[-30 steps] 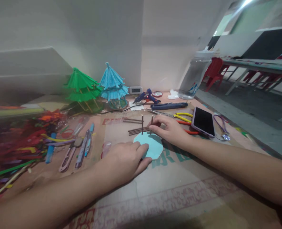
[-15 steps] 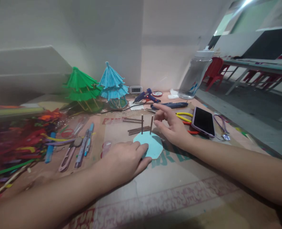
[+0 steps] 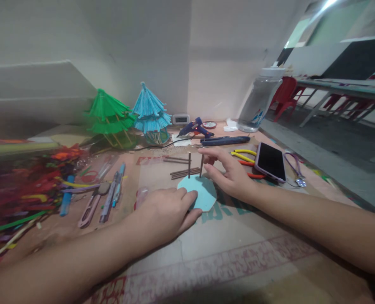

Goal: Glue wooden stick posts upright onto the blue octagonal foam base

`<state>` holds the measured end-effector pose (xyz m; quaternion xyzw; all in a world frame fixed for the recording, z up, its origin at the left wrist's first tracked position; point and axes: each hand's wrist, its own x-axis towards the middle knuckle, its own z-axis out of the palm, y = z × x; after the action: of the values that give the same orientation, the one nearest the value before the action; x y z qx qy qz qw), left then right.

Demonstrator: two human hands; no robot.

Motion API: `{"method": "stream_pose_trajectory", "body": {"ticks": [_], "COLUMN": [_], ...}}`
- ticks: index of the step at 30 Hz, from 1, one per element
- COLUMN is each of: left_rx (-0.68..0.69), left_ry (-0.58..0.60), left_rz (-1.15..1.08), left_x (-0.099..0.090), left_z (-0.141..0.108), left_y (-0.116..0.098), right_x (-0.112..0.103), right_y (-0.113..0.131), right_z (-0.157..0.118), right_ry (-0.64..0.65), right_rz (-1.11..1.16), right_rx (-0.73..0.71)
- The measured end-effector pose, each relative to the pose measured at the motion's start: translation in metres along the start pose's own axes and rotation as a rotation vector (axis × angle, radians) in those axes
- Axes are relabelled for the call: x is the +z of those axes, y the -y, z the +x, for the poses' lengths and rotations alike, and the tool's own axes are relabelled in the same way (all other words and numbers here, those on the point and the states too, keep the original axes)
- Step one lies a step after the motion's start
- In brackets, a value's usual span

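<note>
On the polygonal board point(image 3: 206, 196), two standing sticks point(image 3: 189, 165) are noted at the rear; loose sticks point(image 3: 183, 173) are laid behind it, a hot-glue gun point(image 3: 194, 127) farther back, a smartphone point(image 3: 271, 161) right, pens point(image 3: 119, 185) left.

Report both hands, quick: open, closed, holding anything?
Left hand: fingers resting on the light-blue board; whether they grip it cannot be told.
Right hand: partly open, not closed around anything; one finger near an upright brown stick's top.

Dim, greyish indoor light; white glare off ceiling lamp point(image 3: 328, 4), top right. Wall point(image 3: 216, 71) paler right of centre. Soft shadow on pale-blue board point(image 3: 205, 196). Left-edge heap point(image 3: 23, 190) smeared; bottle point(image 3: 257, 99) slanted, stretched.
</note>
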<state>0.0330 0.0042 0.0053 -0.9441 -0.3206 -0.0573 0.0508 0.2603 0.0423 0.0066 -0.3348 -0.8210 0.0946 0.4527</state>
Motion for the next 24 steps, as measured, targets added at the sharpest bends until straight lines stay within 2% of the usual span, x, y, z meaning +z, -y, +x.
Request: {"method": "stream_pose_trajectory", "body": {"ticks": [5,10,14,17,20,22,24], "left_rx": [0.002,-0.001,-0.043,-0.146,-0.226,-0.247,-0.248], "left_ry": [-0.010,-0.034,-0.081,-0.193,-0.427,-0.581,-0.638], "left_rz": [-0.001,-0.030,-0.147,-0.334,-0.468,-0.482,-0.433], "left_x": [0.000,0.000,-0.004,-0.002,0.007,0.014,0.016], "left_z": [0.000,0.000,0.002,0.007,0.015,0.019,0.021], "left_y": [0.000,0.001,0.006,0.017,0.029,0.035,0.037], "right_x": [0.002,0.003,0.003,0.004,0.005,0.006,0.007], "right_y": [-0.003,-0.006,-0.006,-0.007,-0.010,-0.010,-0.010], "right_z": [0.000,0.003,0.005,0.004,0.004,0.004,0.004], "right_ry": [0.004,0.064,0.091,0.100,0.099,0.101,0.111], "right_rz": [0.057,0.079,0.076,0.109,0.155,0.175,0.185], "right_rx": [0.099,0.211,0.255,0.280,0.311,0.323,0.327]}}
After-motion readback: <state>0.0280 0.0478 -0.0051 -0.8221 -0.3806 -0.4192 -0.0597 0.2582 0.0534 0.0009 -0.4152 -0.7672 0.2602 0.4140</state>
